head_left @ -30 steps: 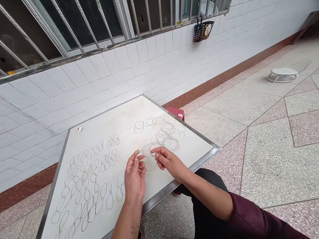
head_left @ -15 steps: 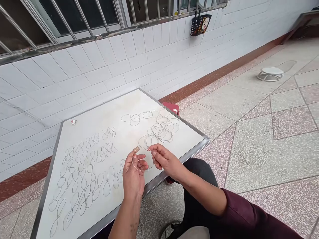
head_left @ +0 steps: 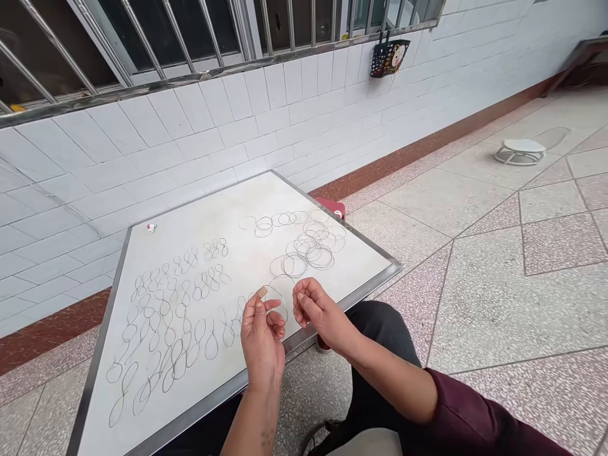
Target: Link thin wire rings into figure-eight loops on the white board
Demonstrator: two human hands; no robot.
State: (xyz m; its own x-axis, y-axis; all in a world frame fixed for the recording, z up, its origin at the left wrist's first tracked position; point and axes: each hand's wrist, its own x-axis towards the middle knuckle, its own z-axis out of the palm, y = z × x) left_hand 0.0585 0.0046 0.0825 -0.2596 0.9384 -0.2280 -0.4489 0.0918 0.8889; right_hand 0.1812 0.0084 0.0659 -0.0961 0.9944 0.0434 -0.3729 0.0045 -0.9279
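Observation:
My left hand (head_left: 262,339) is closed at the near edge of the table, thumb pressed against the index finger. It pinches a thin wire loop (head_left: 285,305) and a small flat tan piece (head_left: 263,292) that pokes out above the fingertips. Just to the right, my right hand (head_left: 320,315) has its fingertips pinched together beside the loop, on what looks like a thin wire end; the fingers partly hide it. Beyond my hands lie several overlapping round wire rings (head_left: 319,256). Wire figure-eights (head_left: 211,345) are laid out in rows on the left.
The white table (head_left: 190,430) has a metal rim, and a small red-and-white object (head_left: 151,228) sits at its far left corner. A red stool (head_left: 335,208) stands behind the table. A black basket (head_left: 389,57) hangs from the window bars; a low white chair (head_left: 520,152) is on the floor.
The wire loop between my hands has changed shape and shows less clearly. My right hand has drawn slightly away from my left. The whole view has shifted a little.

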